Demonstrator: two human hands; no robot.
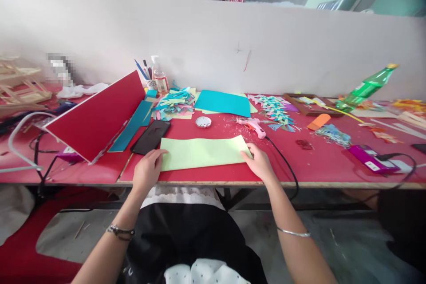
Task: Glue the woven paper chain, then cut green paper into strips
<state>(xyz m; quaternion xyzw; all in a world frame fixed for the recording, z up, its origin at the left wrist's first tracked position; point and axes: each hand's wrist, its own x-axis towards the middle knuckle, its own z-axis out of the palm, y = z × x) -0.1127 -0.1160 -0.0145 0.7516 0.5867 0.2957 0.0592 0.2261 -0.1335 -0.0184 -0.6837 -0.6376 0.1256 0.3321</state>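
Observation:
A pale green sheet of paper (203, 153), long and narrow as if folded, lies at the front of the red table. My left hand (148, 168) pinches its left end between thumb and fingers. At the opposite end, my right hand (258, 162) grips the right edge. Just beyond my left hand rests a black phone (151, 136). A pink glue gun (252, 127) lies past my right hand, its black cord hanging over the front edge. Between phone and glue gun sits a small white lid (203, 122).
Blue paper sheets (222, 102) and a heap of cut paper strips (176, 103) lie at the back. A red board (100, 117) leans at the left. To the right are a tilted green bottle (368, 88) and a purple power strip (373, 159). A white partition (206, 40) stands behind.

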